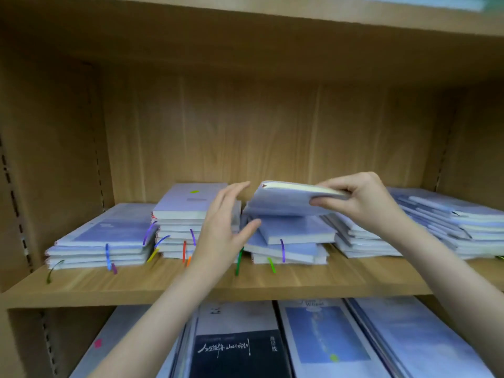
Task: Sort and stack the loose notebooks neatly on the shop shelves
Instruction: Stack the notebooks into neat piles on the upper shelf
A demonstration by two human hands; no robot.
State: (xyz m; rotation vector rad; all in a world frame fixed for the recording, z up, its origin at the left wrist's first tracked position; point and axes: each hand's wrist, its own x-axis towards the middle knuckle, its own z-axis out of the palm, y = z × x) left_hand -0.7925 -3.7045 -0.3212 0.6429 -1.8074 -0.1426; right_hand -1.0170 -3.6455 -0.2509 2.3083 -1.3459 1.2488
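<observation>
Notebooks lie in stacks along the wooden shelf (300, 279): a low stack (101, 241) at far left, then a taller stack (180, 227). My left hand (226, 227) hovers, fingers straight and spread. My right hand (362, 203) pinches one notebook (283, 200), tilted above the untidy middle stack (294, 241).

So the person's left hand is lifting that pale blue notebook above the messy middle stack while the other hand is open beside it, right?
Not quite: the right hand grips the pale blue notebook, as the head view shows. The left hand is the open one, beside the messy middle stack.
</observation>
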